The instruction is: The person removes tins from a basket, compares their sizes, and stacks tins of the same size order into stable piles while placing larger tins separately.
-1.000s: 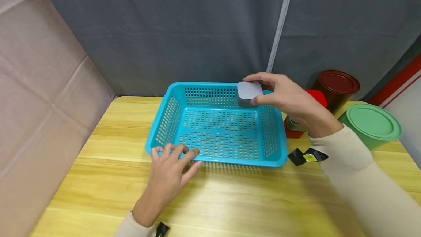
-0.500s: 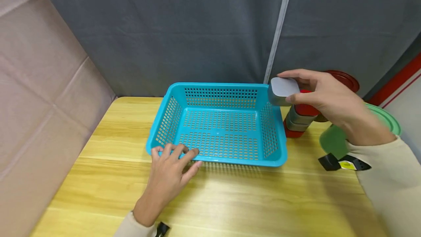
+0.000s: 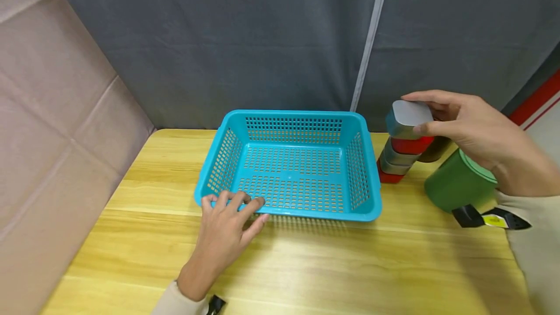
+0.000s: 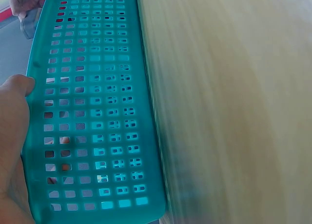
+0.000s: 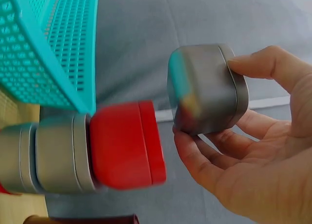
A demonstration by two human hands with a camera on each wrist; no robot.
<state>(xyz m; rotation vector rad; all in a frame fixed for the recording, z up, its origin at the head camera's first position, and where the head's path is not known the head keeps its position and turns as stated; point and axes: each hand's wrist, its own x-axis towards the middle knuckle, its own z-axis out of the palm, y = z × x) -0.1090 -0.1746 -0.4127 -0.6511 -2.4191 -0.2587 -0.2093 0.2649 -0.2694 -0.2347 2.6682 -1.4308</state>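
Observation:
My right hand [image 3: 477, 130] pinches a small square silver tin [image 3: 410, 116] by its lid end, thumb on one side and fingers on the other. In the right wrist view the silver tin [image 5: 207, 87] hangs just off the top of a stack, with a gap showing between them. The stack's upper tin is red [image 5: 124, 146]; silver tins [image 5: 58, 153] sit beneath it, and a red one [image 3: 389, 173] is at the bottom. My left hand [image 3: 227, 230] rests on the near rim of a blue plastic basket [image 3: 288, 215], fingers bent over its edge.
A green canister [image 3: 457, 183] stands right of the stack, partly behind my right wrist. A dark red-brown canister [image 3: 435, 149] is behind, mostly hidden by my hand. Grey curtain [image 3: 262, 62] hangs along the back of the wooden table [image 3: 284, 266].
My right hand has carried the silver tin from above the basket rightward to over the stack of tins. My left hand and the basket have stayed in place.

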